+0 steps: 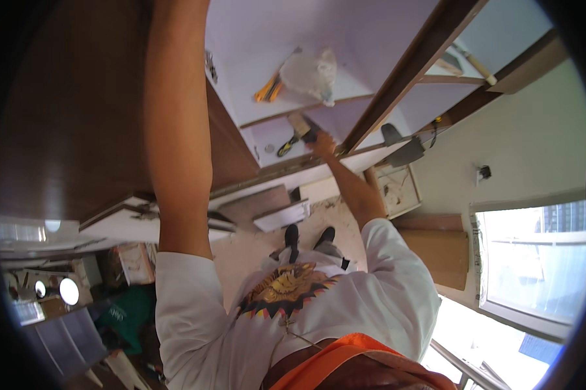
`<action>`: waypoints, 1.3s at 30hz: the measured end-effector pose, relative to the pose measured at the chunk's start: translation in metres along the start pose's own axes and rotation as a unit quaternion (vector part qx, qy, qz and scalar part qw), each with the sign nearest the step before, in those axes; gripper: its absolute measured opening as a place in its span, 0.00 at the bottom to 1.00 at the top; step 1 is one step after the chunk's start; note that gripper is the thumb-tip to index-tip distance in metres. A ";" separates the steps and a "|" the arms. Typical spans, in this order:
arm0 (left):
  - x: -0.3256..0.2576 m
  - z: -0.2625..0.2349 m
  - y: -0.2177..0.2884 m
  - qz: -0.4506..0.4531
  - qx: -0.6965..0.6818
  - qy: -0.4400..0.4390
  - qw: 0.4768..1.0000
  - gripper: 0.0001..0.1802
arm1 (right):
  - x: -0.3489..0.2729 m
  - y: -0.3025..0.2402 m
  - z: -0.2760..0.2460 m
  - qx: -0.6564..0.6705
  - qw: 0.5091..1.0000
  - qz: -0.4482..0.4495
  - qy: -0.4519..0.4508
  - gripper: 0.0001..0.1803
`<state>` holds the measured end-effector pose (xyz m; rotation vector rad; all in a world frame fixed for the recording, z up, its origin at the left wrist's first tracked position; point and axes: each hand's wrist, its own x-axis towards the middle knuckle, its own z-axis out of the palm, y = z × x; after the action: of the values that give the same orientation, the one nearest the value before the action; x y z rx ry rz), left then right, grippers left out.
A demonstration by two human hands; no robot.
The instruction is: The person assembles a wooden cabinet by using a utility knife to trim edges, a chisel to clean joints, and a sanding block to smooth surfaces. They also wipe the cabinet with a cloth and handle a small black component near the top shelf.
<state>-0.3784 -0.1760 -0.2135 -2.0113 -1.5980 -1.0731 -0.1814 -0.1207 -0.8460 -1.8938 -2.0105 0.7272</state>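
My left arm (179, 117) stretches up past the top edge, and its hand is out of sight. Low in the lilac-lined cabinet (377, 36), my right hand (323, 144) looks closed on a tool with a pale, block-like end (298, 123) and a dark part beside the fingers. Blur hides the tool's exact kind. Just left of it, a yellow-and-black handled tool (286, 147) lies in the same lower compartment, near a small round grey piece (269, 149). On the shelf above rest a crumpled clear plastic bag (309, 73) and a yellow-and-black tool (268, 89).
A brown divider (413, 71) separates the right-hand compartments, where a wooden-handled tool (478, 66) lies. A large brown panel (78, 117) fills the left. Boards (282, 216) lie near my feet, cardboard (436, 257) stands beneath the right wall, and a bright window (540, 253) is beyond.
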 end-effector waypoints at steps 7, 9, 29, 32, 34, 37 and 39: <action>0.009 0.007 -0.014 0.064 -0.068 0.135 0.987 0.24 | -0.043 -0.024 -0.032 0.228 0.961 -0.062 0.146 0.17; 0.007 0.004 -0.005 0.057 -0.095 0.141 0.984 0.26 | -0.073 -0.030 -0.081 0.269 0.935 -0.090 0.211 0.19; 0.180 0.057 0.245 0.171 -0.297 0.314 0.885 0.43 | -0.301 -0.084 -0.302 0.519 0.792 -0.024 0.321 0.15; 0.194 0.071 0.263 0.164 -0.288 0.333 0.883 0.43 | -0.316 -0.066 -0.321 0.499 0.788 -0.042 0.358 0.18; 0.205 0.084 0.260 0.143 -0.323 0.368 0.860 0.42 | -0.324 -0.062 -0.330 0.491 0.787 -0.042 0.371 0.17; 0.205 0.087 0.260 0.141 -0.336 0.357 0.860 0.40 | -0.328 -0.046 -0.343 0.474 0.787 -0.057 0.391 0.14; 0.203 0.082 0.258 0.158 -0.334 0.344 0.863 0.39 | -0.324 -0.043 -0.354 0.463 0.792 -0.069 0.392 0.14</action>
<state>-0.0941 -0.0618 -0.0714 -1.7960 -0.5319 -2.0811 0.0012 -0.3828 -0.4845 -1.1212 -0.9444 0.5671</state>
